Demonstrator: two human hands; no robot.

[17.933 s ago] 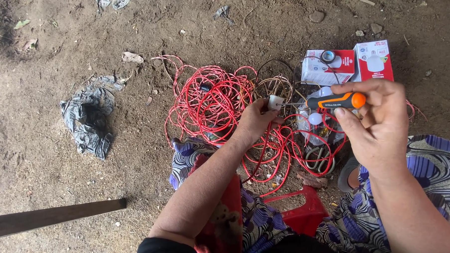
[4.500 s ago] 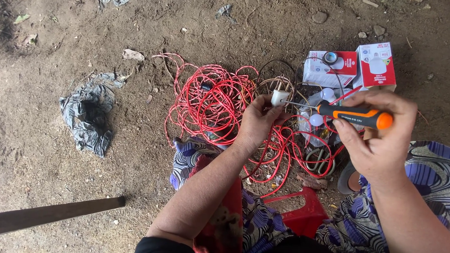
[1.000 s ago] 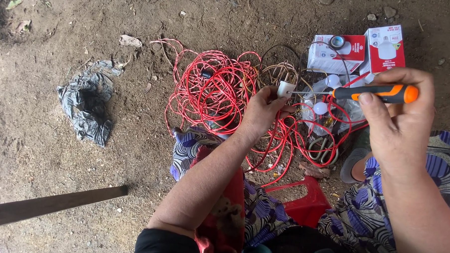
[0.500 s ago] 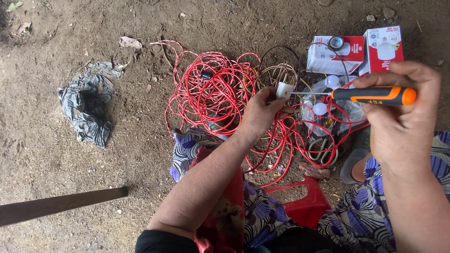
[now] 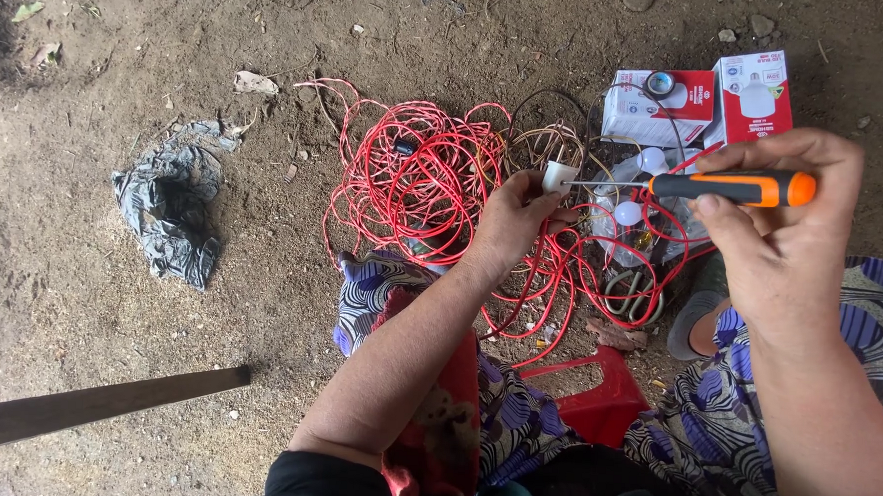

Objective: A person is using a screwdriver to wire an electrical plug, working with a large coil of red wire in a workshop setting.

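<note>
My left hand holds a small white socket above a tangle of red wire lying on the dirt. My right hand grips a screwdriver with an orange and black handle. Its thin metal shaft runs level to the left and its tip meets the white socket. Red wire runs down from the socket past my left wrist.
Two red and white bulb boxes and loose white bulbs lie behind the wire. A red plastic stool stands between my knees. A crumpled dark rag lies at the left; a wooden plank at the lower left.
The screwdriver has swung level and moved left until its tip reaches the socket. My left hand keeps the socket in about the same place.
</note>
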